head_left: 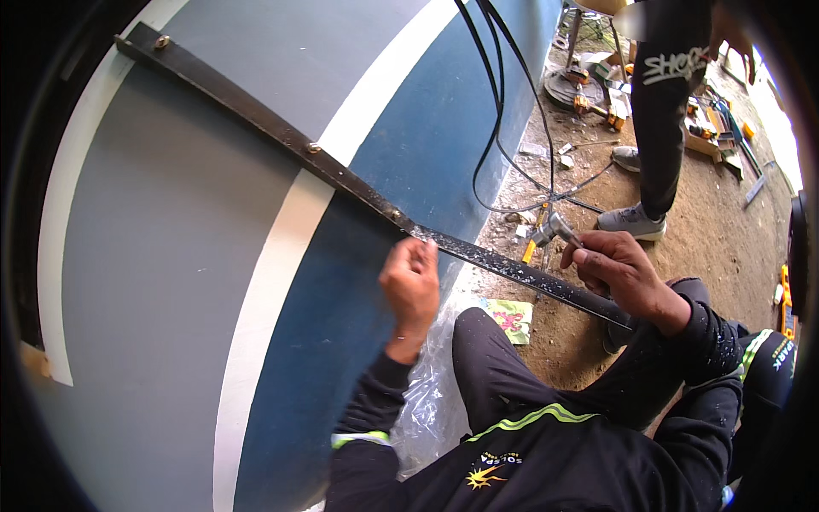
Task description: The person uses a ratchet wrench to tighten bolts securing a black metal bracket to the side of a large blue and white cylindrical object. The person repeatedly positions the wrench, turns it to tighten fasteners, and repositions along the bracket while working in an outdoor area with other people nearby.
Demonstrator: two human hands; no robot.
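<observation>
Two bare hands work close to one long black bar. The left hand (410, 286) has its fingers curled in, thumb and forefinger pressed together just beside the bar's edge; whether anything small is pinched there, I cannot tell. The right hand (627, 273) pinches the shaft of a grey metal tool (556, 227) between thumb and fingers, its cylindrical head raised above the bar and tilted toward the wall. That grip, away from the head, probably leaves the head free.

The black bar (559, 288), speckled with white flecks, slopes from the wall toward the person's right knee. Its upper stretch lies along the wall with bolts (314, 148) spaced down it, which likely hold that end steady, while the lower stretch crosses between the hands, within easy reach of both.

The painted wall (183, 213) carries broad grey, blue and white bands. At its foot, clear plastic sheeting (424, 414) lies crumpled beside the person's left leg, and a green-and-pink packet (512, 322) rests near the knee. Black cables (499, 102) hang in loops farther up, over debris and a yellow-handled tool (531, 250).

On the dirt floor (721, 243), another person's grey shoe (633, 222) stands near the cables; beyond sit cordless drills (583, 104), an open box (704, 141) and a stool (595, 10).
</observation>
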